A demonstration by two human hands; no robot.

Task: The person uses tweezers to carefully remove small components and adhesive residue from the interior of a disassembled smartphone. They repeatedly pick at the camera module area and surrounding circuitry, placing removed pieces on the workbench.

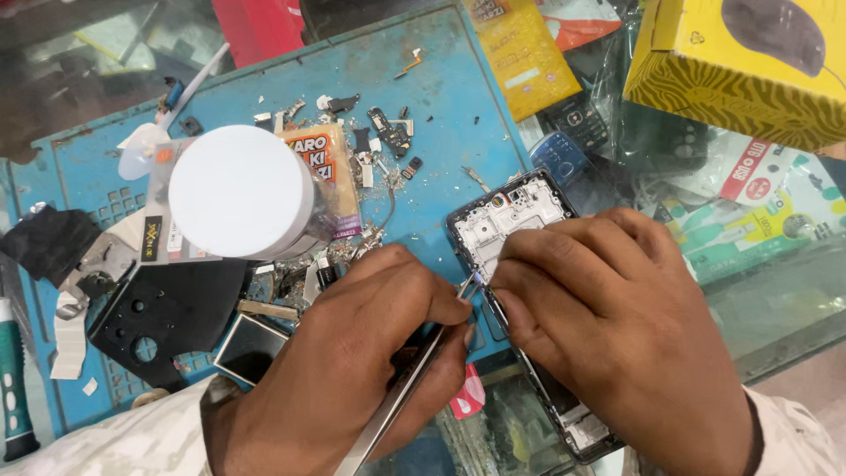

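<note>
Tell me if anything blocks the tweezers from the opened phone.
Nothing visible does. The tweezers in the left hand reach the opened phone at their tip, beside the right hand fingers resting on its frame.

At lower centre the left hand (370, 353) grips tweezers (405, 388), their tip at the opened phone (515, 264), which the right hand (617, 326) steadies. A white-lidded jar (242, 194) stands upper left on the blue mat (441, 97); a yellow box (749, 62) sits upper right.
</note>
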